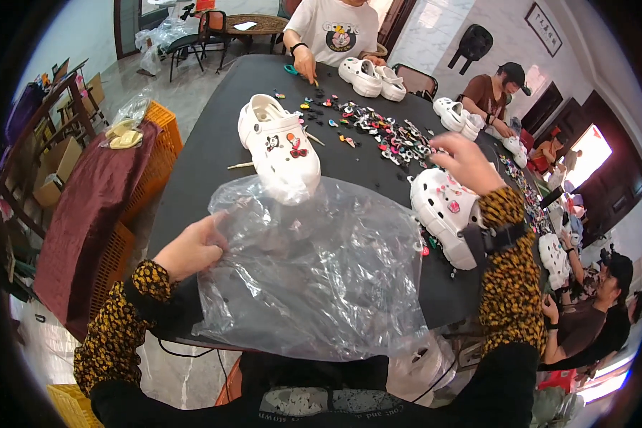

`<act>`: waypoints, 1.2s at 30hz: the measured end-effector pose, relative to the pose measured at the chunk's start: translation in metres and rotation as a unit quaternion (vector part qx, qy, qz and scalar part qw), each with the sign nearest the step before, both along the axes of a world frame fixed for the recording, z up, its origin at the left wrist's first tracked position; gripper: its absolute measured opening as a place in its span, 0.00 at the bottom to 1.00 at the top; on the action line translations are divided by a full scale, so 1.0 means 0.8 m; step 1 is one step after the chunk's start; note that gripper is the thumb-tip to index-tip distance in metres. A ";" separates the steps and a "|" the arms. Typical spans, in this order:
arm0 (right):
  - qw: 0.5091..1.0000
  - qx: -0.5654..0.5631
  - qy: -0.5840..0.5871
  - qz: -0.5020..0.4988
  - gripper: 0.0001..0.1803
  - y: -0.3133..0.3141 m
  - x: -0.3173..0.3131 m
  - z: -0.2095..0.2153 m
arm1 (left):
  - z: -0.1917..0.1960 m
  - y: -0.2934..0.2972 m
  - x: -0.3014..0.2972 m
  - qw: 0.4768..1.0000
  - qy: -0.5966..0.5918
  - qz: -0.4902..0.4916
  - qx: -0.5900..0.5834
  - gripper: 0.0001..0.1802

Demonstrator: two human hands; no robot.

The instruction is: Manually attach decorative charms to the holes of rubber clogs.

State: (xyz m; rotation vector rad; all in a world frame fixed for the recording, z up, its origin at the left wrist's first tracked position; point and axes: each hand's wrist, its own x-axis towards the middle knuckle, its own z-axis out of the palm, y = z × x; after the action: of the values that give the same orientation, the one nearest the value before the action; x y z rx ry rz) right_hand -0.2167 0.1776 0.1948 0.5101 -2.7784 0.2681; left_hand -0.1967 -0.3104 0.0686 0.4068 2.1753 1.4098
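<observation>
My left hand (192, 248) pinches the left edge of a large clear plastic bag (314, 278), which spreads over the near part of the table. Just beyond the bag stands a white clog (284, 153) with several small charms on its upper, its toe against the bag's far edge. My right hand (469, 162) hovers above a second white clog (444, 210), which carries pink charms. Its fingers reach loosely to the left, apart, with nothing visible in them. That wrist and forearm cover part of the second clog.
Loose colourful charms (389, 128) lie scattered on the dark table (200, 153). Across it, a person (335, 32) works beside a white clog pair (367, 77). More people sit along the right side. At left, a maroon cloth (96, 221) covers orange crates (165, 139).
</observation>
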 end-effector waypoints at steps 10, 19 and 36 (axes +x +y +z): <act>0.981 0.068 -0.152 0.104 0.38 -0.243 -0.186 -0.059 | -0.006 0.020 0.009 0.998 0.013 -0.063 -0.018 0.34; 0.974 -0.093 -0.175 0.107 0.26 -0.236 -0.208 -0.022 | -0.014 0.009 -0.020 0.979 -0.168 0.052 0.098 0.32; 0.982 -0.119 -0.116 0.089 0.20 -0.280 -0.116 -0.056 | -0.051 -0.028 -0.078 0.918 -0.051 0.257 0.299 0.31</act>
State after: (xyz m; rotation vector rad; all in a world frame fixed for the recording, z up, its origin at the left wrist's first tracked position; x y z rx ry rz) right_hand -0.3095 -0.0464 0.1503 0.7058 -2.8669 0.7345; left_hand -0.2593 -0.3328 0.0280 -0.0530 1.7928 2.3385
